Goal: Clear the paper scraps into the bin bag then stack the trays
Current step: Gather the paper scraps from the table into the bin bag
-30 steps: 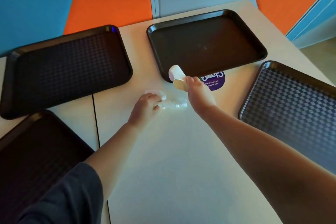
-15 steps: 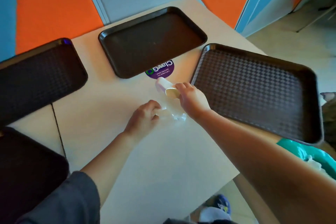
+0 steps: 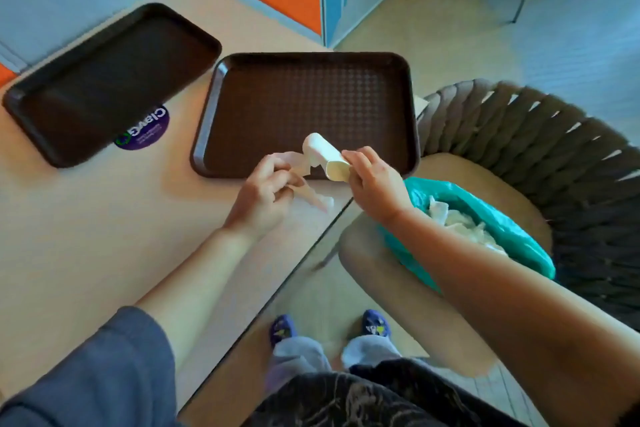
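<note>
L hand [image 3: 266, 189] grip: paper scraps [image 3: 313, 199]; R hand [image 3: 375, 184]: paper cup [image 3: 325, 158].

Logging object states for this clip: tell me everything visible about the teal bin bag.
The bin bag is thin, glossy teal plastic, crinkled, with its mouth open upward. It sits on the tan seat of a woven dark chair, just off the table's right edge, below and right of the right hand. White crumpled paper scraps already lie inside. The right forearm crosses in front and hides its near-left part, so its full shape and depth cannot be told. Neither hand appears to grip it.
</note>
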Tool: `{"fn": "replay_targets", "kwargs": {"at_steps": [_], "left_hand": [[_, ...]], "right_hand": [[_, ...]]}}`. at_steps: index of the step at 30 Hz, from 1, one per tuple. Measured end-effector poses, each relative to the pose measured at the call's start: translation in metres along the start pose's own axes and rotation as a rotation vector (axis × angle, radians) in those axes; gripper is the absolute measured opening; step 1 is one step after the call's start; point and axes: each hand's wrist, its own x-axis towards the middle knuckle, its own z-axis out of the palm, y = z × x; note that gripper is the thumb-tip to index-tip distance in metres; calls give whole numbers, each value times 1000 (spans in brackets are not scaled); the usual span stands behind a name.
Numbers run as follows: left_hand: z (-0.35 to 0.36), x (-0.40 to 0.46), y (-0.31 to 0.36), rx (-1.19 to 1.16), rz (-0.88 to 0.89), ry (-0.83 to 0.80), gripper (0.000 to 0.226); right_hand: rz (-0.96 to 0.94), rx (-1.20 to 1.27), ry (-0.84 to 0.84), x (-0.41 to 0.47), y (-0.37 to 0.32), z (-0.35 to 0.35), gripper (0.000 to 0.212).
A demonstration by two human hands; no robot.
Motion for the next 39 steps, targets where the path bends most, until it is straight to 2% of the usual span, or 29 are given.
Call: {"fn": "replay_targets", "kwargs": {"at_steps": [3,7,12,16,21,25,28,30,32,35,39], "left_hand": [[38,19,43,-107,42,-41,19],[98,39,93,-185,141,-160,20],[168,54,128,-158,229,-342,23],[220,53,131,-44,203,-439,24],[260,47,128,89,157,-551,6],[290,39,122,144,55,-792,14],[303,37,125,156,-120,-1028,25],[306,36,130,168,-206,-1162,25],[306,35,128,232,-270,-1235,27],[306,36,131,352,-179,-1320,39],[288,43,141,313,-154,-1291,43]], "right_hand": [[108,1,45,-27,48,-28,34],[276,-4,133,-75,108,-58,37],[427,-76,126,-133,164,-69,35],[446,-151,-46,-177,195,-59,35],[501,-179,-290,-203,213,-36,26],[552,-217,-373,-202,225,-19,23],[578,-262,-382,-195,229,-8,17],[600,-274,-400,-192,230,-4,21],[628,-284,-509,-191,232,-3,25],[656,-264,-680,-189,233,-8,35],[674,-294,-652,-175,228,-24,34]]}}
